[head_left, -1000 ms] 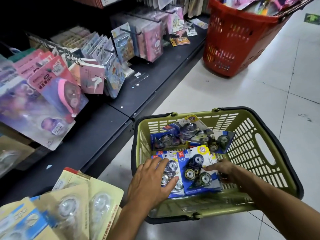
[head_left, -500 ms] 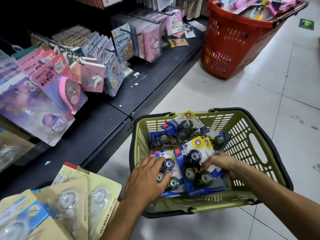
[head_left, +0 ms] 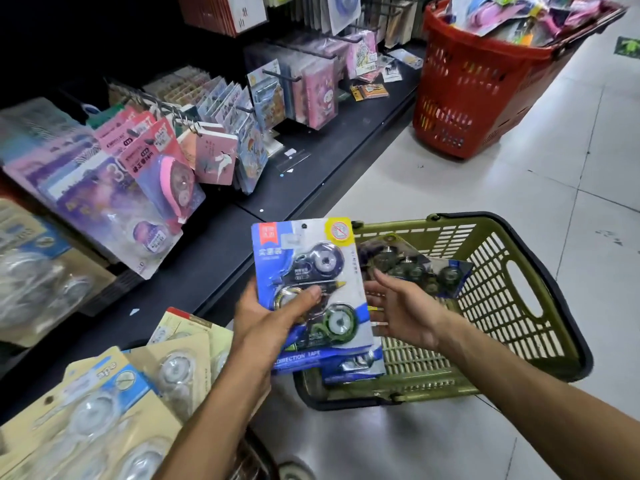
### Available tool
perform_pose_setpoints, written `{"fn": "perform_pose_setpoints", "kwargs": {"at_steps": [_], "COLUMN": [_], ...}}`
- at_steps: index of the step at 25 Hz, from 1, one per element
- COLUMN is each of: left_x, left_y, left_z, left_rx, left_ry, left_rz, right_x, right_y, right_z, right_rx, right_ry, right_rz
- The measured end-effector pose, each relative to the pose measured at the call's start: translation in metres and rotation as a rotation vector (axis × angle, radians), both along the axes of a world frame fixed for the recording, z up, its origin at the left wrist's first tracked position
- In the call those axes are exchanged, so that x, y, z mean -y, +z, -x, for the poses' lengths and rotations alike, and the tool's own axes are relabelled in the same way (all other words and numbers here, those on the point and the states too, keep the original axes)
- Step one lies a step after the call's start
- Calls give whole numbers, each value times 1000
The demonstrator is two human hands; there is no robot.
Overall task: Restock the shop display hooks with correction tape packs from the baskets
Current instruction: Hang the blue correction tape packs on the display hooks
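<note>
Setting: shop aisle with pale tiled floor (head_left: 519, 209); dark base shelf (head_left: 214, 271) running along the left under crowded display hooks (head_left: 280, 75).

Left hand (head_left: 266, 320): gripping a blue correction tape pack (head_left: 311, 292) by its lower left part, thumb pressing across the blister front, fingers curling behind the card; holding it upright, clear above the near corner of the green basket (head_left: 519, 306).

Right hand (head_left: 401, 306): hovering just beside the pack's right edge, palm up, fingers spread and relaxed, clasping nothing.

Stock left: more blue packs (head_left: 412, 268) lying loose in the green basket, one partly hiding under the raised pack; red basket (head_left: 478, 91) standing well apart up the aisle, heaped with mixed goods.

Step in hand, as judged: carrying the lifted pack to a hook; no free hook identifiable from this view.

Handling advice: steadying the right edge with the free hand; keeping the card flat, not bowing; lining the small hang hole at the top centre with the hook tip, then sliding straight back; facing the printed side outward.

Materials: glossy printed card, stiff but bendable; clear moulded blister, smooth and likely slippery under the thumb; round dark dispensers bulging beneath.

Basket: olive plastic lattice, rigid, black rim and handle.

Neighbouring stock: beige-carded tape packs (head_left: 114, 403) with clear round domes at lower left; pink-carded packs (head_left: 156, 168) hanging on hooks above.
</note>
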State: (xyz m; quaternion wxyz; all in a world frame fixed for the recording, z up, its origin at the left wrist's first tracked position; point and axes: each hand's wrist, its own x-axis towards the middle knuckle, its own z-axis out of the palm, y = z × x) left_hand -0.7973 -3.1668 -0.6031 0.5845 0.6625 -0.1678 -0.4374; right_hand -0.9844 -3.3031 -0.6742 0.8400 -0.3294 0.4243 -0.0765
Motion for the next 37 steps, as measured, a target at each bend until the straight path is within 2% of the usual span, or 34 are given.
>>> {"fn": "perform_pose_setpoints", "kwargs": {"at_steps": [1, 3, 4, 5, 6, 8, 11, 14, 18, 21, 25, 27, 29, 34, 37], "left_x": [-1, -1, -3, -5, -8, -11, -16, -16, -19, -28, -47, -59, -75, -155, -219], "left_y": [4, 7, 8, 8, 8, 5, 0, -3, 2, 23, 58, 73, 88, 147, 186], "left_z": [-8, -16, -19, -23, -27, -36, -42, -43, -39, -37, -40, -43, -51, -76, -93], "left_rx": [49, 96, 91, 77, 61, 57, 54, 36, 41, 88, 163, 180, 165, 240, 317], "left_ry": [39, 97, 121, 137, 136, 124, 139, 154, 168, 164, 277, 348, 404, 500, 562], "left_rz": [0, 6, 15, 27, 41, 46, 24, 24, 36, 65, 130, 158, 196, 285, 326], "right_x": [7, 18, 17, 15, 12, 5, 3, 0, -9, -15, -30, -45, -64, -129, -186], "right_y": [-20, -63, -81, -95, -102, -106, -107, -103, -90, -63, 11, 66, 126, 239, 287], "right_z": [-4, -14, -20, -27, -36, -52, -56, -49, -48, -36, -2, 9, 10, -52, -117], "right_rx": [-207, -690, -845, -910, -905, -849, -877, -816, -766, -745, -640, -512, -299, 227, 398], "right_ry": [69, 349, 470, 575, 585, 403, 145, 69, 148, -38, -276, -378, -431, -228, -29], "right_rz": [47, 268, 358, 410, 411, 319, 253, 192, 245, 279, 569, 712, 724, 534, 570]}}
